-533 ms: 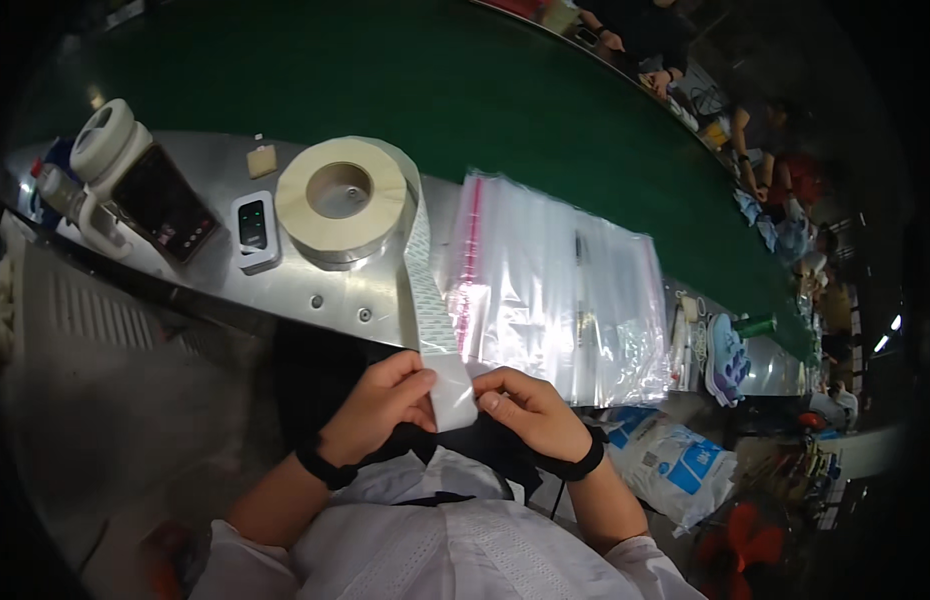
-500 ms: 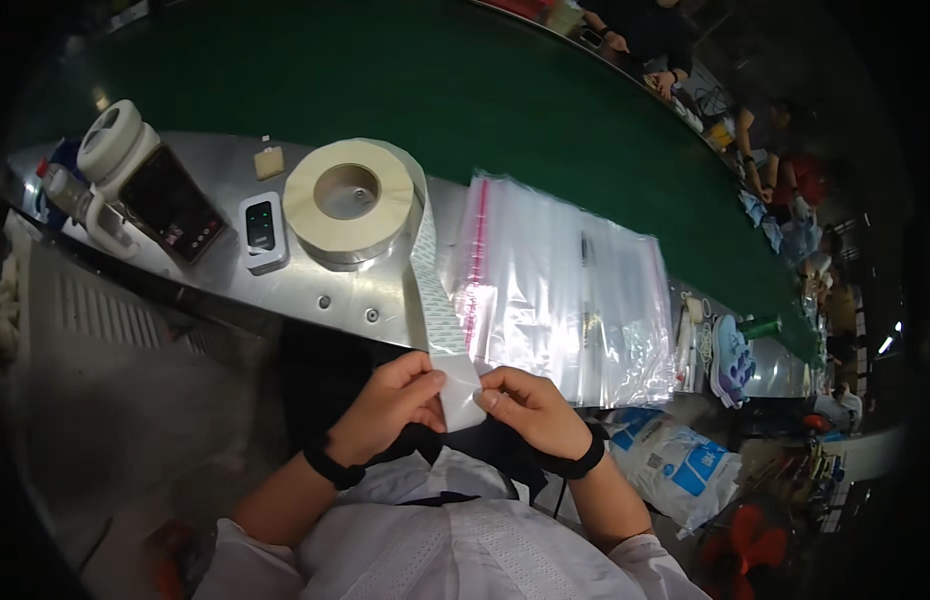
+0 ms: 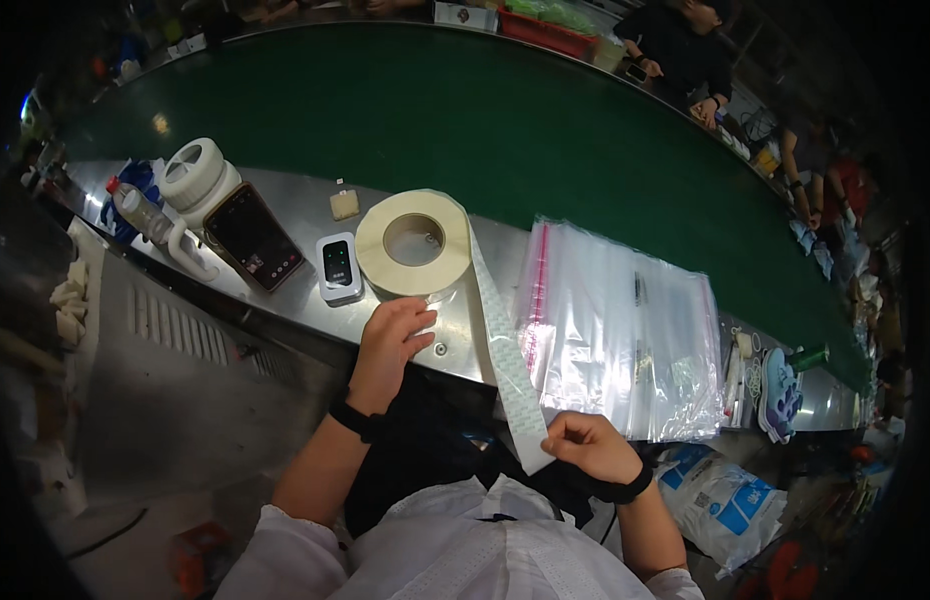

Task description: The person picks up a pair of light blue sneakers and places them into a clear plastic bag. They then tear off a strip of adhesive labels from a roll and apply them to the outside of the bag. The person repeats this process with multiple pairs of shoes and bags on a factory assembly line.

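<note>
A large roll of label tape (image 3: 385,262) lies flat on the metal ledge, its pale top face and round core showing. From its right side a long strip of labels (image 3: 500,345), white with greenish print, runs down past the ledge toward my body. My right hand (image 3: 597,450) pinches the strip's edge close to its loose end. Just below the roll, over the ledge's front edge, my left hand (image 3: 388,340) is raised with its fingers loosely stretched and apart; no held thing shows in it. A stack of clear plastic bags (image 3: 625,330) with pink seal lines lies right of the strip.
A green conveyor belt (image 3: 365,110) runs behind the metal ledge. Left of the roll are a small white device (image 3: 339,270), a propped phone (image 3: 253,238) and a large white-lidded bottle (image 3: 195,180). A purple-and-blue shoe (image 3: 780,395) stands right of the bags. Other people work across the belt.
My left hand has let go of the strip and moved up toward the roll. My right hand still pinches the strip. The whole view has shifted, so the ledge appears lower and farther right.
</note>
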`<state>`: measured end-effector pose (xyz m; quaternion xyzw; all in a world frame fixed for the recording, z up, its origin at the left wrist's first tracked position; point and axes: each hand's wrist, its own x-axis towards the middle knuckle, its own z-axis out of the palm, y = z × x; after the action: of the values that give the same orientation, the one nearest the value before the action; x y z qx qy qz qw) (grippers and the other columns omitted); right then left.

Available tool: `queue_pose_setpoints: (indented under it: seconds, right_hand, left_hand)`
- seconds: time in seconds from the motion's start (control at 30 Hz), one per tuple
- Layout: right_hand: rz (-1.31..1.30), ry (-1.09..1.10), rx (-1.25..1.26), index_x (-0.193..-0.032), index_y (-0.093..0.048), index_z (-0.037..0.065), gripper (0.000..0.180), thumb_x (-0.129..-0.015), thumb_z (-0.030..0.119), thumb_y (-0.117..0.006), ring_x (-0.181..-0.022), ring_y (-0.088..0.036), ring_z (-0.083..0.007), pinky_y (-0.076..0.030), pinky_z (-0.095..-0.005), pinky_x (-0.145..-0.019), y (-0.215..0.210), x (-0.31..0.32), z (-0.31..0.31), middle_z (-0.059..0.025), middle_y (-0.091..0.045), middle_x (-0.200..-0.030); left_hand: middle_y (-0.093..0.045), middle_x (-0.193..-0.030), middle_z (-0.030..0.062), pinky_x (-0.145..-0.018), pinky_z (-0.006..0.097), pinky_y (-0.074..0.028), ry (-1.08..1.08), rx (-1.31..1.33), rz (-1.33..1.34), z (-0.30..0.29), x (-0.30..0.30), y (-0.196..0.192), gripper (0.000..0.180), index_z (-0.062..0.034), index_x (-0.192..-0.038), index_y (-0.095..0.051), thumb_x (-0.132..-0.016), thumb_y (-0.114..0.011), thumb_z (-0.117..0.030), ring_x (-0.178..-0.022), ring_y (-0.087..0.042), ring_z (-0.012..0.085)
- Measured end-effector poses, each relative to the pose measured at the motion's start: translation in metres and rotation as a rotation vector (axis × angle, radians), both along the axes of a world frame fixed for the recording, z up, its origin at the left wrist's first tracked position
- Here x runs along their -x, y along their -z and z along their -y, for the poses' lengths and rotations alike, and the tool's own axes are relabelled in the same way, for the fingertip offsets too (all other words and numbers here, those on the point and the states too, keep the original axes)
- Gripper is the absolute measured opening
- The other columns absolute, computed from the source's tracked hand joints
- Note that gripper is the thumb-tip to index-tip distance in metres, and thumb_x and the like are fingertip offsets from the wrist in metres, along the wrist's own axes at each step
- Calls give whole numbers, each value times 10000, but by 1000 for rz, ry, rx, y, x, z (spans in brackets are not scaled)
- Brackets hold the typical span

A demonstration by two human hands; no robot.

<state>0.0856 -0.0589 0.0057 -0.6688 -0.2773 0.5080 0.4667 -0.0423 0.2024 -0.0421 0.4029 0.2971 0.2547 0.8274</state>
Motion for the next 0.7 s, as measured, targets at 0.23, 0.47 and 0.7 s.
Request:
queue_pose_setpoints:
  seconds: [0.23,0.47,0.7]
  right_hand:
    - [291,-47,-63,-801,-623,13,50,-806,61,-638,-600,-499,-76,-401,-237,-549,-6,18,-28,-32,-549,-696]
    - [521,118,-276,-828,-655,38,56,-782,66,-667,-564,-539,-154,-415,-278,-519,-7,28,-51,-57,-561,-674]
    - [590,96,-260,-830,-647,71,59,-791,116,-643,-620,-568,-237,-439,-308,-543,1,21,-42,-74,-559,-707]
  left_hand:
    - [-580,-974,63,-676,249,-464,380,-1155,-216,83,32,-40,195,-36,-994,-571,-805,-617,-56,-832,-568,121]
    - [-573,-812,49,-579,219,-425,268,-598,-122,98,21,-23,127,-12,-937,-602,-835,-620,-86,-660,-527,84]
    - [-614,-880,35,-689,208,-458,496,-620,-239,83,14,-33,105,13,-954,-590,-867,-577,-45,-789,-559,65]
